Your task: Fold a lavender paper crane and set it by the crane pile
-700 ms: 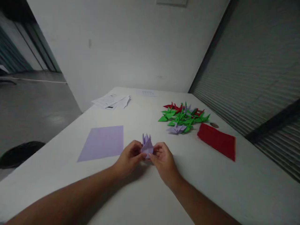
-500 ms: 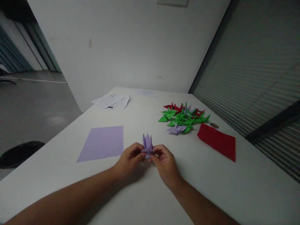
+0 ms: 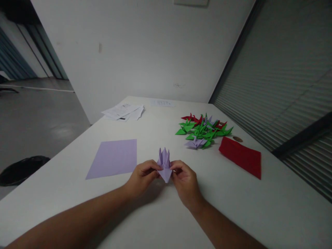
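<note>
A purple folded paper crane (image 3: pixel 165 166) is held between my two hands above the white table (image 3: pixel 166 221). Its upper part rises in several narrow points, and one wide flap hangs down toward me in a triangle. My left hand (image 3: pixel 142 177) pinches its left side between thumb and fingers. On the opposite side, my right hand (image 3: pixel 186 180) pinches the right edge. To the left of my left hand lies a flat square of purple paper (image 3: pixel 114 157).
A heap of green, red and purple paper cranes (image 3: pixel 203 130) sits at the right back. Nearer lie red paper (image 3: pixel 241 155) and a small round brown object (image 3: pixel 237 139). Printed sheets (image 3: pixel 124 111) rest at the far left. Window blinds (image 3: pixel 285 86) border the right side.
The crane's near flap has come down and now points toward me as a triangle, where before it stuck out level. Both hands keep their pinch, with fingers slightly shifted.
</note>
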{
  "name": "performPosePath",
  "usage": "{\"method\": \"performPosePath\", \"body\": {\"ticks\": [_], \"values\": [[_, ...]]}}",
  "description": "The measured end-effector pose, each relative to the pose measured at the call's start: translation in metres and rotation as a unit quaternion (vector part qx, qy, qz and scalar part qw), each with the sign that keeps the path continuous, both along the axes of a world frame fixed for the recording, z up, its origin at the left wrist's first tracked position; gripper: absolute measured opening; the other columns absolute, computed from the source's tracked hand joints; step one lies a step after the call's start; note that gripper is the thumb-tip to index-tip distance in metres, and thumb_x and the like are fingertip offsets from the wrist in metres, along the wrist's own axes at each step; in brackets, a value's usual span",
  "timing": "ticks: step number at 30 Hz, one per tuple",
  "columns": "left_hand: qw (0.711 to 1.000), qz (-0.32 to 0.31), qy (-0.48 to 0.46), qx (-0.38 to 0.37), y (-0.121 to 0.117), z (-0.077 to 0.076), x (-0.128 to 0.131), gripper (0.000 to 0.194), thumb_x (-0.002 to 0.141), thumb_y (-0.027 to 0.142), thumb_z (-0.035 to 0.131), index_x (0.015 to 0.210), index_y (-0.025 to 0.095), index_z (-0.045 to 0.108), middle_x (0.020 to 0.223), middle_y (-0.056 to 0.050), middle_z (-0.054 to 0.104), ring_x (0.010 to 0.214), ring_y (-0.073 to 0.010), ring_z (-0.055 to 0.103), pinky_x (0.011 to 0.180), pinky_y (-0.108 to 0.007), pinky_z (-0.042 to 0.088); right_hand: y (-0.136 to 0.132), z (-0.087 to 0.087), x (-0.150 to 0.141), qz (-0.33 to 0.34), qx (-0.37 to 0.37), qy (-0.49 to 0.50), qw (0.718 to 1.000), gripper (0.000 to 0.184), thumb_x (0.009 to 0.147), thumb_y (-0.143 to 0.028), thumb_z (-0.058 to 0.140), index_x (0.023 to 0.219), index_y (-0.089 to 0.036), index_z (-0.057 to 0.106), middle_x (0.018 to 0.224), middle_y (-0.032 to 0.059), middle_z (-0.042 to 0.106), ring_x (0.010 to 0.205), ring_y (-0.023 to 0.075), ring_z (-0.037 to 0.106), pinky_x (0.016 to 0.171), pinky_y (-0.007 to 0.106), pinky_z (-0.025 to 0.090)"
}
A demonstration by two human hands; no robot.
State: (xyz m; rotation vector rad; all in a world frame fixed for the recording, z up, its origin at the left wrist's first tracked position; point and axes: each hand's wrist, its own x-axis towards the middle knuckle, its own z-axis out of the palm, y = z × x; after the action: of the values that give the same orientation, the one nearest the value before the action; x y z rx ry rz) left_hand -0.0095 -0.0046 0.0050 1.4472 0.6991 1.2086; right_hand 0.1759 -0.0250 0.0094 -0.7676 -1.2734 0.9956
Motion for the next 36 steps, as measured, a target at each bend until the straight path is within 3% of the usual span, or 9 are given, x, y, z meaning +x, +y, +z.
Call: {"method": "performPosePath", "body": {"ticks": [8, 17, 27, 33, 36], "values": [[0.999, -0.018, -0.036, -0.001, 0.004, -0.008, -0.003, 0.010, 0.090, 0.027, 0.075, 0.094, 0.023, 0.083, 0.088, -0.006, 0.071, 0.081, -0.0162, 0.066, 0.076, -0.029, 0.052, 0.000, 0.003, 0.007, -0.015, 0.058, -0.072, 0.996, 0.020, 0.085, -0.008, 0.066, 0.087, -0.026, 0.075, 0.092, 0.0030, 0.066, 0.090, 0.0183, 0.064, 0.078, 0.029, 0.051], [0.994, -0.049, -0.094, -0.027, 0.005, -0.018, -0.003, 0.009, 0.089, 0.026, 0.077, 0.093, 0.025, 0.084, 0.091, -0.006, 0.069, 0.085, -0.0172, 0.064, 0.078, -0.030, 0.049, -0.002, 0.003, 0.008, -0.019, 0.067, -0.084, 0.994, 0.026, 0.084, -0.006, 0.064, 0.086, -0.027, 0.079, 0.096, 0.0038, 0.067, 0.091, 0.0179, 0.066, 0.077, 0.029, 0.052], [0.994, -0.035, -0.090, -0.057, 0.000, -0.005, -0.002, 0.007, 0.084, 0.027, 0.079, 0.084, 0.023, 0.085, 0.086, -0.007, 0.068, 0.080, -0.0171, 0.063, 0.075, -0.030, 0.049, -0.005, 0.009, 0.011, -0.034, 0.079, -0.122, 0.989, 0.021, 0.087, -0.011, 0.065, 0.088, -0.025, 0.080, 0.094, 0.0058, 0.067, 0.087, 0.0189, 0.067, 0.073, 0.030, 0.053], [0.993, -0.038, -0.087, -0.063, -0.003, 0.004, -0.002, 0.023, 0.088, 0.036, 0.073, 0.077, 0.016, 0.080, 0.084, -0.009, 0.067, 0.081, -0.0204, 0.063, 0.075, -0.033, 0.049, -0.008, 0.010, 0.012, -0.027, 0.099, -0.149, 0.983, 0.019, 0.093, -0.017, 0.062, 0.095, -0.024, 0.081, 0.097, 0.0089, 0.066, 0.086, 0.0205, 0.066, 0.067, 0.030, 0.055], [0.998, -0.011, -0.041, -0.044, -0.002, 0.005, -0.002, 0.025, 0.084, 0.036, 0.078, 0.069, 0.016, 0.073, 0.080, -0.006, 0.066, 0.078, -0.0177, 0.061, 0.074, -0.031, 0.047, -0.008, 0.011, 0.012, -0.026, 0.109, -0.168, 0.979, 0.019, 0.093, -0.017, 0.062, 0.095, -0.024, 0.080, 0.095, 0.0085, 0.067, 0.086, 0.0209, 0.067, 0.070, 0.031, 0.055]]}}
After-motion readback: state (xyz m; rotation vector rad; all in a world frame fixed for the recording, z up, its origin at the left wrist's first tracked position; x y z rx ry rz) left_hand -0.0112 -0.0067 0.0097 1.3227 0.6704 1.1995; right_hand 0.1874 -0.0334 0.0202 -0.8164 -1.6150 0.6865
